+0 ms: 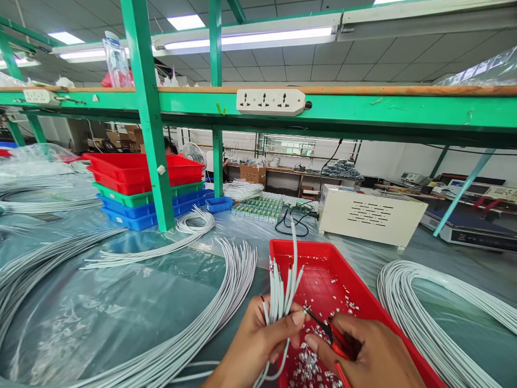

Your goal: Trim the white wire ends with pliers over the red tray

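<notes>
In the head view my left hand (269,337) is closed around a bundle of white cables (278,293), their cut ends pointing up. One cable end sticks out to the right between thumb and fingers. My right hand (365,350) grips red-handled cutters (341,347), whose dark jaws meet that cable end by my left thumb. Whether the jaws are fully closed is too small to tell. Below both hands lies a red tray (363,293) with small silvery and white scraps scattered in it.
Coiled white cables lie left (226,302) and right (407,307) of the tray. Behind it stands a beige metal box (371,215). Stacked red, green and blue trays (137,175) sit beside a green post (151,134). A green shelf beam with a power strip (270,102) crosses above.
</notes>
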A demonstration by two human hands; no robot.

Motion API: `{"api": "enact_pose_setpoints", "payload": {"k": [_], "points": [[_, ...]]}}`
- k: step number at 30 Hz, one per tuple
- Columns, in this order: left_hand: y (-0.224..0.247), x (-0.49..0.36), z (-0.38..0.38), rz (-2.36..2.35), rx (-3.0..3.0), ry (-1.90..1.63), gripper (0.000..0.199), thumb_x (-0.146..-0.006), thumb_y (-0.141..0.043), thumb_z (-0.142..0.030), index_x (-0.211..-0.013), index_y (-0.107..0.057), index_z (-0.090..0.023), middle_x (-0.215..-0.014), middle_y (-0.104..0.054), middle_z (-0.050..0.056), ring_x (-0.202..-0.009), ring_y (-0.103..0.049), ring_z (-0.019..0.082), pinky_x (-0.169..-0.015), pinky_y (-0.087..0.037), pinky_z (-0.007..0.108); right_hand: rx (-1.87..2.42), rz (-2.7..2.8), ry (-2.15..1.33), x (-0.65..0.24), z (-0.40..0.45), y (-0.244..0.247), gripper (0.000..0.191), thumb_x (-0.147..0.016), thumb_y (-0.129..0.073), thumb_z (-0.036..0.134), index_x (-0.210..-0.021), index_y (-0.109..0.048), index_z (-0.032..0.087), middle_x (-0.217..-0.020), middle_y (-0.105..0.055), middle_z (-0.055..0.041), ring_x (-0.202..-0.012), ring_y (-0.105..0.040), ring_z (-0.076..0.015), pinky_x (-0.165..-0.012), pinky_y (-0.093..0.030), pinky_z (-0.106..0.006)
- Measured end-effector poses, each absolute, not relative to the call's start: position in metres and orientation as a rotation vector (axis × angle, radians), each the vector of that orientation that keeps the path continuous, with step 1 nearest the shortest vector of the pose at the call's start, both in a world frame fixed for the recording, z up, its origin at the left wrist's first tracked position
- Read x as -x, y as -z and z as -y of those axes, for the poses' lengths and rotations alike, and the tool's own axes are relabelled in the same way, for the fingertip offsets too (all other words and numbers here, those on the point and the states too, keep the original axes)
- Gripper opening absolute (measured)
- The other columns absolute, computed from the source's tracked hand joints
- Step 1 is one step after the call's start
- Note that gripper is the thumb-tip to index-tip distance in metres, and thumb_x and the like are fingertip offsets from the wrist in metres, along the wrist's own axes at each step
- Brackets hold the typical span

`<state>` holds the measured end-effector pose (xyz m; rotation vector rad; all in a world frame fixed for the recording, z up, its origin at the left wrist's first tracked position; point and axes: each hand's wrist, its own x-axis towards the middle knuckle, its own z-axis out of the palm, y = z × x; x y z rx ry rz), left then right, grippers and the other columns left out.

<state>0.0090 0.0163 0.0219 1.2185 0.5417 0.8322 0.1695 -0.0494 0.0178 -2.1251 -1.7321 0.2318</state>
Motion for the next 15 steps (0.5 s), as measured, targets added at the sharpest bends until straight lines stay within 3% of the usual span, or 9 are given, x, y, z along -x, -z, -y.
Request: {"api": "enact_pose_setpoints", "payload": {"k": [6,15], "points": [[-0.0213,-0.0086,-0.0146,-0.559,-1.227,-0.807,0.025,-0.069,-0.070,-0.037,-0.071,-0.064,-0.013,-0.049,-0.055,-0.002,-0.037,-0.030,0.004,-0.037,-0.016,0.019,2.126,1.762,-0.244,-0.1712,0.0524,-0.0204,0.050,-0.073,-0.039,0.065,-0.053,-0.033,0.020,-0.048,-0.032,0.0056,-0.047,-0.026,-0.0102,-0.044,-0.018,-0.021],[-0.0189,-0.0085,-0.0174,-0.537,-1.244,-0.797,0.020,-0.072,-0.068,-0.032,-0.067,-0.063,-0.013,-0.050,-0.055,-0.002,-0.037,-0.030,0.004,-0.037,-0.017,0.019,2.013,1.886,0.015,-0.1793,0.0550,-0.0148,0.047,-0.077,-0.046,0.059,-0.053,-0.038,0.019,-0.046,-0.038,0.0068,-0.045,-0.029,-0.0089,-0.043,-0.021,-0.019]]}}
